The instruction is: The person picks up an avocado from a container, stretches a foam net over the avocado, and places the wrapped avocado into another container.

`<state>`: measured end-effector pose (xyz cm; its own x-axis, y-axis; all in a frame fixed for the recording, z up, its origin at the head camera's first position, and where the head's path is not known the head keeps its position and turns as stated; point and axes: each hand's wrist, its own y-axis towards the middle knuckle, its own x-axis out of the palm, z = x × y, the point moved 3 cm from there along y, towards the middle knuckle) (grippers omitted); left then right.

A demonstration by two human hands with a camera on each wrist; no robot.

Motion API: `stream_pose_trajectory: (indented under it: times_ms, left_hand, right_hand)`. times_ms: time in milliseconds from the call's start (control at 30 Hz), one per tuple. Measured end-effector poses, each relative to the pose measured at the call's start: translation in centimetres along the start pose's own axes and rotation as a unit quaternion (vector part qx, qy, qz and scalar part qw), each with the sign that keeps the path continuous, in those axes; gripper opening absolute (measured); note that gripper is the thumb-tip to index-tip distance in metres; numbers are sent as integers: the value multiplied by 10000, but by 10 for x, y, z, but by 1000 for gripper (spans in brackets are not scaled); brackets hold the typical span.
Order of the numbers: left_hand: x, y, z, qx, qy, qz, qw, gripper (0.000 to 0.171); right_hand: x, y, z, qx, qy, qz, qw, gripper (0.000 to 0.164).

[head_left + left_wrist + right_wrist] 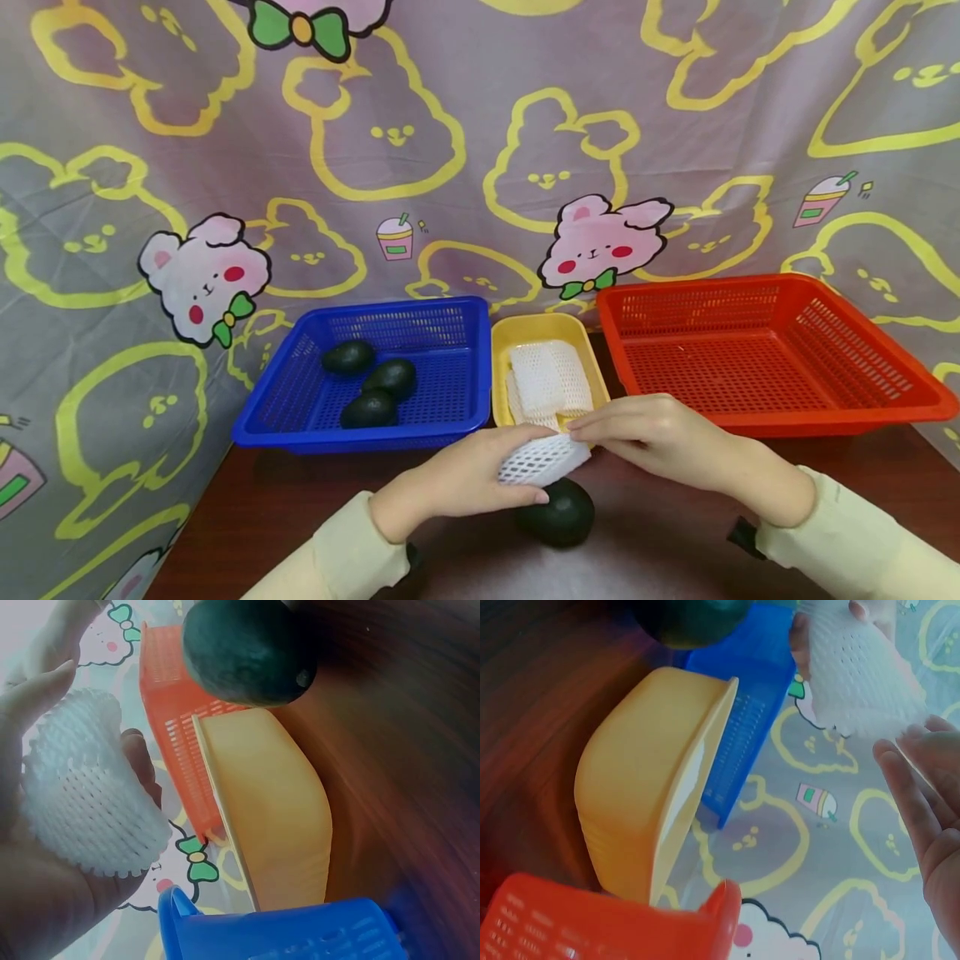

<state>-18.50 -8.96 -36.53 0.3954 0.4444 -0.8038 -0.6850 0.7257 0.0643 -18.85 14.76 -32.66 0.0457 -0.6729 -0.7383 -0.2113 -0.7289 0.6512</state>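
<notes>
A white foam net sleeve (543,462) is gripped by my left hand (465,471), its thumb on the near side and the fingers behind. At the sleeve's right end my right hand (667,437) pinches the edge between fingertips and thumb, seen also in the right wrist view on the foam net sleeve (862,675). The sleeve looks flattened, with no fruit visible inside. Just below the hands a dark green avocado (566,512) lies on the table; the left wrist view shows this avocado (251,652) near the top, apart from the sleeve.
At the left stands a blue basket (442,437) with several avocados, among them one avocado (348,357) at the back. A yellow tray (592,350) with more white foam net sleeves (540,379) is in the middle. A red basket (825,417) stands right, before a patterned curtain (480,125).
</notes>
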Motion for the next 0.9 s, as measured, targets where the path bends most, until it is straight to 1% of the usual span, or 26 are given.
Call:
stream_pose_trajectory:
  times_ms: [133,300,500,733,800,867,900]
  left_hand:
    - [-2,-1,-2,-133,-73,93,9998,66]
    - [-4,-4,-2,-55,-149,378,9992,68]
    - [-3,-4,-1,-27,-130,603,9981,69]
    - [2,-2,1,160,-41,656,9977,70]
    - [2,-2,2,213,-63,671,9975,72]
    - [2,-2,4,292,-142,667,9972,72]
    - [1,-2,4,348,-173,669,9970,72]
  right_hand:
    - [-7,-2,2,76,52,140,9999,39]
    - [-7,-5,4,396,491,184,9978,37]
    - [4,-10,6,723,927,359,9924,33]
    - [17,-10,5,1170,1261,446,9841,28]
    - [19,-9,5,1197,1263,447,9837,21]
    - [20,-8,5,1083,1193,462,9859,17]
    - [21,-8,5,1021,1154,460,9870,19]
